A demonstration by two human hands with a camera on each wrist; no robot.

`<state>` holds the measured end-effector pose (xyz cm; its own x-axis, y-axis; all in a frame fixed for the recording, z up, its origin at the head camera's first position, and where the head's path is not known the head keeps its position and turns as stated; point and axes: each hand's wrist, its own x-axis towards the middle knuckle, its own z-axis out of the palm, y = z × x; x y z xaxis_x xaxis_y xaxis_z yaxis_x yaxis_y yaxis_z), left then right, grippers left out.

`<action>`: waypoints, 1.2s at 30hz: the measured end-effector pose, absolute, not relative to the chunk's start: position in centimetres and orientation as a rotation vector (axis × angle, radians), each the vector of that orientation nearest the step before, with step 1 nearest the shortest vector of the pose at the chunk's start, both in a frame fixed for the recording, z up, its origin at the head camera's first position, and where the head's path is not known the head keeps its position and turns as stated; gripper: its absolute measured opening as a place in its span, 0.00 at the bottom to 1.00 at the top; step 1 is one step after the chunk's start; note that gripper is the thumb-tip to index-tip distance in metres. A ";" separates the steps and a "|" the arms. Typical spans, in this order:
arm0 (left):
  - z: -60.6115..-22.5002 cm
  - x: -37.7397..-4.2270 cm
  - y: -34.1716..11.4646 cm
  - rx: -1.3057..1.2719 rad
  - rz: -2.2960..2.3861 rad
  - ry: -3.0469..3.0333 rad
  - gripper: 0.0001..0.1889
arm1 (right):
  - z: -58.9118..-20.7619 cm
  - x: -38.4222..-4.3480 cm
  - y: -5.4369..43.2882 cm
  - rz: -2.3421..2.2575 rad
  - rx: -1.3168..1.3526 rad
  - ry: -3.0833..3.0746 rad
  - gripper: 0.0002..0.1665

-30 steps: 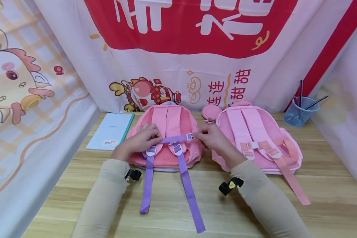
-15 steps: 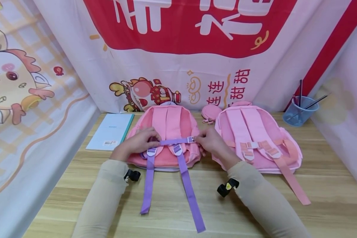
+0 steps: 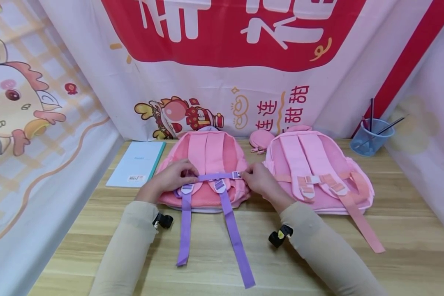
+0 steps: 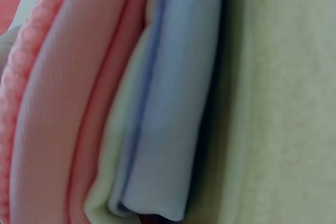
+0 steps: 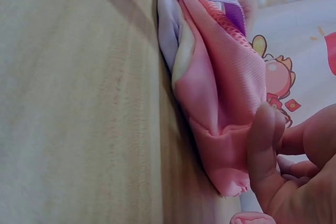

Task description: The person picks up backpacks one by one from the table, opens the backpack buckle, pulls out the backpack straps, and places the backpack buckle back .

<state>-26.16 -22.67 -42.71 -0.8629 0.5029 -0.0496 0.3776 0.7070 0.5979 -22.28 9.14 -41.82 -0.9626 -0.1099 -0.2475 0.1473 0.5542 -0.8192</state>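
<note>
A pink backpack (image 3: 215,152) with purple webbing lies strap side up on the table. Across its middle runs a purple chest strap (image 3: 216,176) with a white buckle (image 3: 236,175) near its right end. My left hand (image 3: 174,176) pinches the left end of this strap. At the buckle's right side, my right hand (image 3: 262,181) pinches the other end between thumb and fingers. From the right wrist, my right hand (image 5: 289,166) appears beside the backpack's pink side (image 5: 226,87). The left wrist view holds only the bag's layered side (image 4: 79,98); no fingers show there.
A second pink backpack (image 3: 323,193) lies to the right, with a round pink pouch (image 3: 261,139) behind. The light blue notebook (image 3: 135,162) is at the left. A blue cup with pens (image 3: 371,142) stands at the back right. A printed curtain (image 3: 192,90) borders the table's rear.
My right hand has come slightly down and left, and the purple chest strap now lies nearly level instead of rising to the right. The left hand has barely moved.
</note>
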 end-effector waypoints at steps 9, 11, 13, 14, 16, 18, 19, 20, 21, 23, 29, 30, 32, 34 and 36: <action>-42.5 -26.1 -22.7 0.670 0.907 2.701 0.05 | -42.1 -22.3 8.9 -1.324 0.006 2.584 0.16; -42.5 -26.1 -22.7 0.664 0.903 2.700 0.05 | -42.1 -22.3 8.9 -1.321 0.010 2.585 0.16; -42.5 -26.1 -22.7 0.661 0.900 2.702 0.05 | -42.1 -22.3 8.9 -1.312 0.010 2.589 0.16; -42.6 -26.1 -22.8 0.661 0.896 2.704 0.06 | -42.0 -22.3 8.8 -1.310 0.014 2.584 0.16; -42.6 -26.1 -22.8 0.662 0.887 2.708 0.06 | -41.9 -22.4 8.8 -1.321 0.027 2.556 0.16; -42.6 -26.1 -22.9 0.658 0.877 2.711 0.06 | -41.7 -22.4 8.8 -1.346 0.040 2.522 0.16; -42.6 -26.1 -22.9 0.658 0.872 2.713 0.06 | -41.6 -22.4 8.8 -1.361 0.054 2.500 0.16; -42.5 -26.1 -22.9 0.661 0.868 2.714 0.07 | -41.4 -22.4 8.8 -1.379 0.068 2.475 0.16; -42.4 -26.1 -22.9 0.660 0.863 2.713 0.06 | -41.3 -22.4 8.9 -1.396 0.079 2.451 0.16; -42.4 -26.1 -22.9 0.667 0.852 2.715 0.06 | -40.9 -22.3 9.0 -1.419 0.103 2.409 0.16; -41.9 -26.0 -22.7 0.654 0.848 2.714 0.06 | -39.6 -21.7 10.4 -1.382 0.053 2.353 0.17; -41.7 -26.0 -22.6 0.654 0.856 2.713 0.07 | -39.5 -21.6 10.7 -1.362 0.013 2.367 0.18; -41.4 -25.8 -22.2 0.653 0.881 2.712 0.08 | -39.2 -21.3 11.6 -1.319 -0.094 2.420 0.20; -41.0 -25.6 -21.6 0.664 0.910 2.715 0.08 | -39.0 -20.9 12.7 -1.330 -0.198 2.441 0.20; -40.5 -25.5 -20.9 0.709 0.944 2.713 0.08 | -38.6 -20.5 13.9 -1.337 -0.275 2.466 0.19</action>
<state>-25.48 -20.95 -40.54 -0.8694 0.4938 -0.0147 0.3781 0.6842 0.6237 -20.48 13.90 -38.64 -0.9299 -0.3165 -0.1872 -0.0158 0.5430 -0.8396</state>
